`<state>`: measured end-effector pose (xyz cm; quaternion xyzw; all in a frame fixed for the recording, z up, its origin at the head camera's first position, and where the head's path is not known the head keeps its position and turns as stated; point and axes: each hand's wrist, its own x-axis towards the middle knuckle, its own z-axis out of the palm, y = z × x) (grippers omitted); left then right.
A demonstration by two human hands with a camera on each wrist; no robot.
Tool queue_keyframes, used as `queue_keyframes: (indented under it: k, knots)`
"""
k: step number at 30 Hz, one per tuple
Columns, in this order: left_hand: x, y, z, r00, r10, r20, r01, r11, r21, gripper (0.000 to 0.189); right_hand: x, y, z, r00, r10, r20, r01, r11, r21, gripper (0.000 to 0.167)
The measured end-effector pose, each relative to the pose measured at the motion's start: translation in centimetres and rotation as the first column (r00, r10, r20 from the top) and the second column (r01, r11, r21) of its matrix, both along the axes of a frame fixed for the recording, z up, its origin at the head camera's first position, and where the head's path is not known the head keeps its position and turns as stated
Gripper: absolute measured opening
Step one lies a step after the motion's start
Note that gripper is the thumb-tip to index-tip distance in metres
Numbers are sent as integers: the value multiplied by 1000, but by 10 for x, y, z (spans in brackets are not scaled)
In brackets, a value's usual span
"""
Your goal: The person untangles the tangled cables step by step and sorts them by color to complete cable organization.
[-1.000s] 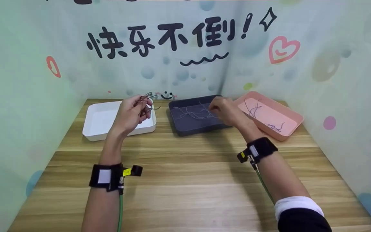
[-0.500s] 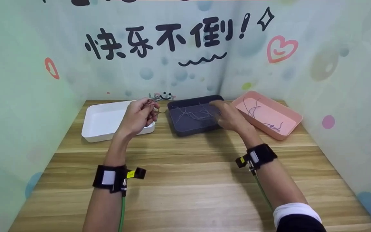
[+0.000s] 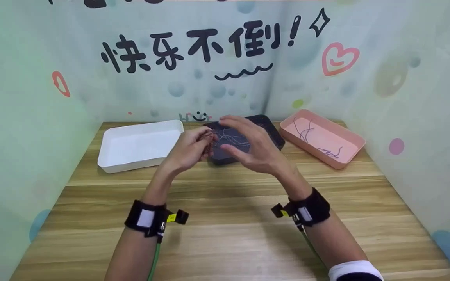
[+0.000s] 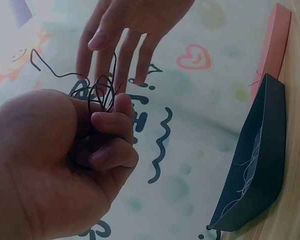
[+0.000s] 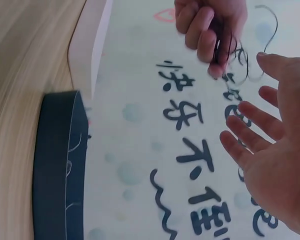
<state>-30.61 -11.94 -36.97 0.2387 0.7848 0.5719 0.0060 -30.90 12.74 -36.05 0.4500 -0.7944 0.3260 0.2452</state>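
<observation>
My left hand [image 3: 189, 151] grips a tangled bunch of thin dark wires [image 4: 101, 95] in its curled fingers. Loose ends stick out above the fingers in the left wrist view. Facing it, my right hand [image 3: 254, 150] is spread, fingers extended and thumb apart, holding nothing; in the right wrist view its fingers point toward the wires. Both hands are raised before the dark tray [image 3: 276, 136], hiding part of it. Thin pale-looking wires [image 3: 233, 138] lie inside that tray. To its right, a pink tray [image 3: 332, 136] contains several thin dark wires [image 3: 305, 134].
At the left stands a white tray [image 3: 131, 150] with nothing seen in it. All three trays sit along the back of the wooden table [image 3: 217, 234], close to a printed fabric backdrop [image 3: 150, 93]. Side curtains close in on the left and right.
My left hand has moved right with the wires, from over the white tray to the dark tray's left end. My right hand has moved left toward it and spread its fingers.
</observation>
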Motion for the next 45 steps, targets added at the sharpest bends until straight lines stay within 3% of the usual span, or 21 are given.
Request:
queue_keyframes:
  k: [8,13,19,28,34,38,42,45]
  knots:
    - [5,10,-1,989,-146,34,148,987,-64,28,6,-7,-6,993,44,-107,-47,999,-20,16]
    - [7,12,1,976,-208,68,212,976,-49,26,5,-6,-9,992,35,-124,-42,998,-50,9]
    - [9,14,3,972,-224,71,228,972,-55,24,5,-6,-10,991,34,-130,-41,998,-55,5]
    - [10,7,5,975,-218,46,221,973,-60,24,3,-2,-8,990,-38,-139,31,998,-55,5]
    - [10,1,9,983,-184,-2,183,980,-80,22,3,6,-6,994,-104,-40,102,993,-63,6]
    - [10,-1,10,990,-142,-2,142,989,-45,20,2,10,-6,990,-107,87,117,987,-109,7]
    - [8,-2,11,996,-93,11,94,996,-13,17,2,12,-5,969,-65,238,111,976,-187,9]
    - [8,-3,11,998,-64,18,64,998,0,16,3,11,-5,937,-4,349,102,960,-262,9]
